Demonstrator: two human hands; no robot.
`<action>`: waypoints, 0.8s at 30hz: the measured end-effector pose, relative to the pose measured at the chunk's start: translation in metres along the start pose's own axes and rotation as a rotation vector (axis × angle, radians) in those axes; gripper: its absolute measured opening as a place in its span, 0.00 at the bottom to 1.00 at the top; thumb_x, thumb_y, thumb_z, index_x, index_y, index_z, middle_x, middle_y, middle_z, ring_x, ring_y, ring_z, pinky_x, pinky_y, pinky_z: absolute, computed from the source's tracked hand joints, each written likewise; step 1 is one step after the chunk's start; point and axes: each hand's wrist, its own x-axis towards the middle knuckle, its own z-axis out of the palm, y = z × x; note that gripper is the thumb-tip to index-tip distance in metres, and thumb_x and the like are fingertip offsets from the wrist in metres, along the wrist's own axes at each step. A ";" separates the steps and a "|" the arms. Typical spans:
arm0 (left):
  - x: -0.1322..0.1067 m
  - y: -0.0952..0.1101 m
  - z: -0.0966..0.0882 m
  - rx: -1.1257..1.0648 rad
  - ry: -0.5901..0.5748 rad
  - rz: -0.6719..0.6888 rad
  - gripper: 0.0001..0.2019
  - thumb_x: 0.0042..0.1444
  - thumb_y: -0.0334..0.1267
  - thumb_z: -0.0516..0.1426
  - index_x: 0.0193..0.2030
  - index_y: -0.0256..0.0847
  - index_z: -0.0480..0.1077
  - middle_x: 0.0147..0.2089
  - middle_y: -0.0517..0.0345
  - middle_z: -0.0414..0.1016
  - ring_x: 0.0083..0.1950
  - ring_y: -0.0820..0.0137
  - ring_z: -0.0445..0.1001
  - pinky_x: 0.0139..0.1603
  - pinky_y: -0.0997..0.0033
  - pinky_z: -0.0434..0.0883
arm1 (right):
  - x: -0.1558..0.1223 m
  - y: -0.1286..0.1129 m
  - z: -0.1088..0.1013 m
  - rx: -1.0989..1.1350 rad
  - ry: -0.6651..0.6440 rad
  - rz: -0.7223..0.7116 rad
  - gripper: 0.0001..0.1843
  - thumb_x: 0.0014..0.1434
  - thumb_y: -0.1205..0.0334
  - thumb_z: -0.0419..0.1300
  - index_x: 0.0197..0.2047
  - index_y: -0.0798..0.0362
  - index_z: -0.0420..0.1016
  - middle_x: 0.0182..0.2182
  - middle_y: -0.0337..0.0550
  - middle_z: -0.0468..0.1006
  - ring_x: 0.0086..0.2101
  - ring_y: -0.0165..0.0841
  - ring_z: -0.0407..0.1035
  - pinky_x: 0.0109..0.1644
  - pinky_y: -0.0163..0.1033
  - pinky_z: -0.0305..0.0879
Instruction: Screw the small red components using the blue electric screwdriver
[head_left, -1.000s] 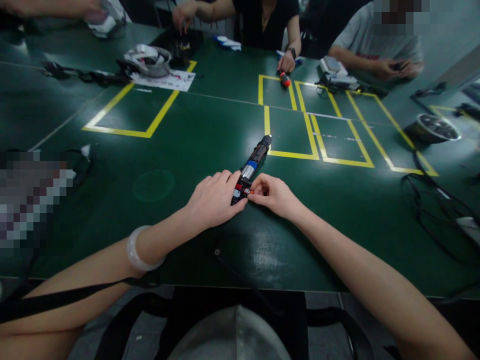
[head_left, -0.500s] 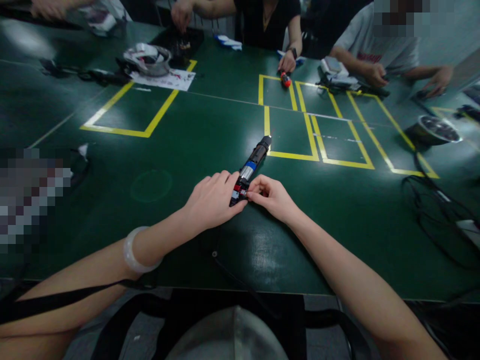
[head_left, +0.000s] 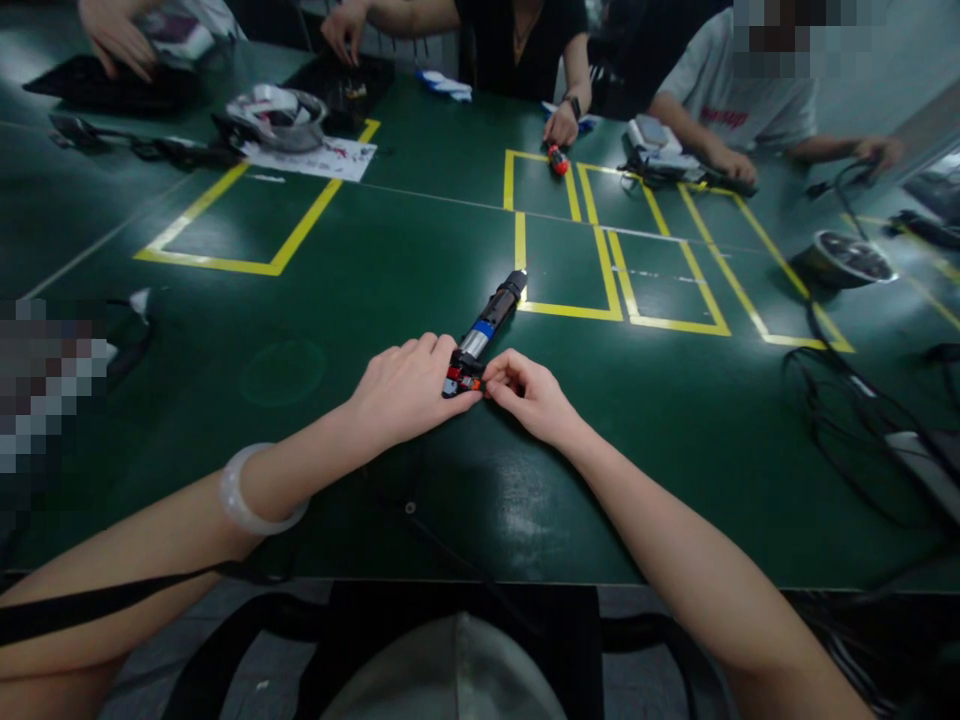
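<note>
A slim black tool with a blue band and a silver section [head_left: 486,320] lies on the green table [head_left: 375,290], pointing away from me. My left hand [head_left: 405,390] rests over its near end, fingers curled against the red and black part. My right hand [head_left: 525,392] pinches the same near end from the right side with fingertips together. A white bangle [head_left: 247,505] sits on my left wrist.
Yellow tape rectangles [head_left: 570,270] mark the table beyond the tool. Black cables [head_left: 847,420] lie at the right, near a round metal bowl [head_left: 844,258]. Other people's hands work at the far edge with small parts, a paper sheet [head_left: 311,158] and a second bowl [head_left: 274,110].
Both hands and the tool keep their pose; the view has shifted slightly. The far people's hands have moved.
</note>
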 end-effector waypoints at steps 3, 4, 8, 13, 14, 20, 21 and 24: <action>0.004 -0.006 0.000 -0.027 -0.020 -0.004 0.26 0.61 0.60 0.53 0.51 0.38 0.66 0.49 0.44 0.75 0.46 0.51 0.77 0.40 0.58 0.72 | 0.000 0.000 -0.003 0.006 -0.007 0.005 0.05 0.61 0.62 0.58 0.40 0.52 0.69 0.30 0.37 0.73 0.30 0.28 0.67 0.34 0.35 0.60; 0.005 -0.009 0.000 -0.030 -0.022 -0.005 0.26 0.60 0.60 0.53 0.52 0.38 0.66 0.48 0.43 0.76 0.46 0.51 0.77 0.40 0.58 0.72 | 0.000 0.001 -0.004 0.009 -0.009 0.005 0.05 0.61 0.62 0.58 0.41 0.52 0.69 0.30 0.37 0.74 0.30 0.28 0.67 0.35 0.35 0.61; 0.012 -0.031 0.001 -0.004 -0.013 -0.043 0.29 0.60 0.63 0.52 0.53 0.37 0.67 0.48 0.41 0.76 0.46 0.49 0.77 0.37 0.58 0.71 | -0.001 0.001 -0.006 0.027 -0.009 0.016 0.04 0.62 0.62 0.57 0.41 0.52 0.69 0.31 0.37 0.74 0.31 0.29 0.68 0.37 0.36 0.63; 0.024 -0.082 0.000 -0.003 -0.032 -0.222 0.38 0.59 0.69 0.47 0.60 0.36 0.66 0.51 0.40 0.75 0.48 0.50 0.77 0.41 0.55 0.71 | -0.001 0.001 -0.005 0.023 -0.012 0.013 0.05 0.62 0.63 0.57 0.42 0.52 0.69 0.31 0.38 0.75 0.31 0.29 0.69 0.38 0.36 0.64; 0.026 -0.094 0.000 -0.007 -0.048 -0.268 0.40 0.59 0.70 0.46 0.62 0.36 0.64 0.52 0.39 0.74 0.49 0.50 0.76 0.43 0.54 0.71 | -0.001 0.001 -0.005 0.015 -0.015 0.009 0.05 0.62 0.63 0.57 0.41 0.52 0.70 0.31 0.38 0.75 0.31 0.29 0.69 0.37 0.36 0.64; 0.044 -0.158 -0.005 0.004 -0.146 -0.430 0.46 0.59 0.72 0.42 0.68 0.32 0.57 0.59 0.35 0.69 0.51 0.50 0.72 0.46 0.50 0.70 | -0.001 0.000 -0.007 -0.051 -0.028 -0.003 0.05 0.62 0.63 0.57 0.41 0.53 0.72 0.31 0.38 0.75 0.31 0.28 0.69 0.36 0.34 0.62; 0.046 -0.167 -0.005 0.017 -0.144 -0.450 0.46 0.60 0.72 0.42 0.69 0.32 0.57 0.60 0.36 0.69 0.52 0.51 0.71 0.47 0.51 0.70 | -0.001 0.000 -0.007 -0.057 -0.030 -0.003 0.05 0.63 0.62 0.57 0.41 0.53 0.72 0.31 0.38 0.75 0.31 0.28 0.68 0.36 0.34 0.62; 0.052 -0.190 -0.005 0.026 -0.146 -0.541 0.49 0.58 0.74 0.40 0.70 0.33 0.55 0.61 0.38 0.67 0.53 0.51 0.69 0.49 0.51 0.67 | -0.001 -0.002 -0.007 -0.069 -0.037 0.001 0.05 0.63 0.62 0.57 0.40 0.53 0.72 0.31 0.38 0.76 0.31 0.28 0.69 0.36 0.34 0.62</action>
